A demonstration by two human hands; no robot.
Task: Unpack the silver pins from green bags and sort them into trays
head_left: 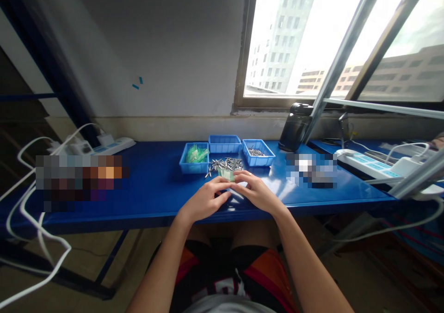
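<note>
Near the front edge of the blue table (149,188), both hands are meeting at the fingertips over a small green bag (226,174); the left hand (206,197) is reaching in from one side and the right hand (258,193) from the other, both touching its near part; whether either is pinching it firmly, I cannot tell, as the fingers are covering its lower edge and hiding its long axis. Straight beyond the bag, a loose pile of metal pieces (227,164) is lying just ahead of the fingertips, neither hand being clearly nearer; left of the pile, a blue tray (194,168) is holding more green bags (197,154); to its right, another tray (259,161) is holding similar metal pieces; behind, a third tray (225,147) is standing between them.
</note>
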